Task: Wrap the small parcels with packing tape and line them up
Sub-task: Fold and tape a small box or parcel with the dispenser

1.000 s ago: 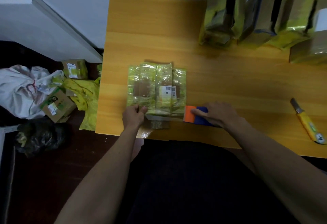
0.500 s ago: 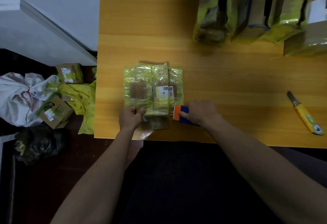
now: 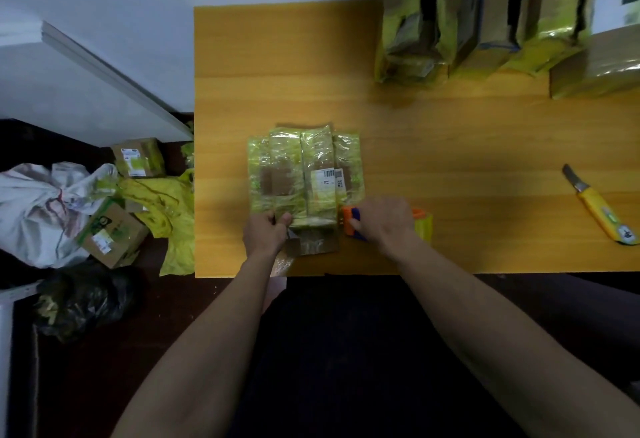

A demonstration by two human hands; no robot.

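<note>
Your left hand (image 3: 266,235) pinches the parcel's (image 3: 304,174) near edge to steady it while your right hand (image 3: 382,221) grips the dispenser (image 3: 350,224) beside it.

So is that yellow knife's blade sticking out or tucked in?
Sticking out: the yellow knife lies flat on the table, its grey blade showing.

Right hand (image 3: 382,219) covers most of the tape dispenser (image 3: 350,221); the upright parcels (image 3: 485,22) at upper right run off the top and right edges, blurred, label print unreadable
</note>
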